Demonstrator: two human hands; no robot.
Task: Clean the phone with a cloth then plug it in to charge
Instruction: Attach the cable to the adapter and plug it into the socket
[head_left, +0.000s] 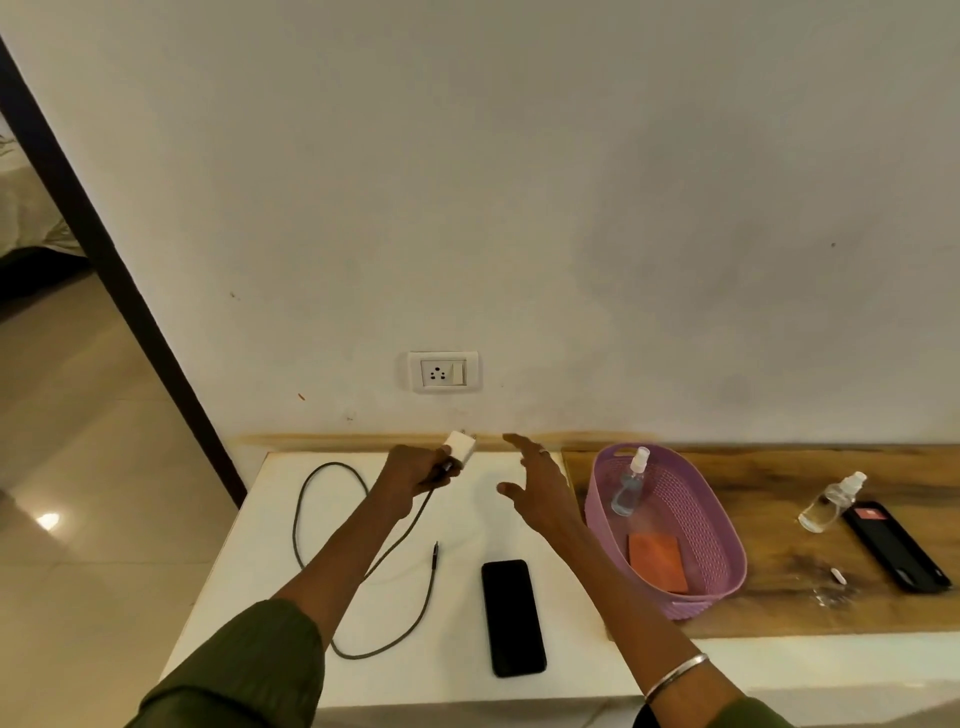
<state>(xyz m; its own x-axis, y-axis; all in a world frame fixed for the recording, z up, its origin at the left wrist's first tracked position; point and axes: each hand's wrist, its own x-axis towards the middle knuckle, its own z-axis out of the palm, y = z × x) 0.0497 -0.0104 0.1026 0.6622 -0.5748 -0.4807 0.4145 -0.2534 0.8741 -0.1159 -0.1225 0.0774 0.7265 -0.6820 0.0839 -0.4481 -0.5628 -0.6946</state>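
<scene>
The white surface (249, 561) is bounded by the wall at its far edge and a drop to the floor at its left edge; bare room is seen between the hands. The phone (512, 617) is laid flat, screen up, near the front edge, its long axis running front to back. It is well apart from both hands. The charger adapter (462, 445) is gripped by the left hand (415, 470) near the far edge, below the wall socket (444, 372). The right hand (537, 483) is held open, fingers spread, above the surface. The cable (311, 519) is looped toward the left edge. The cloth (657, 561) is seen inside the basket (727, 566).
</scene>
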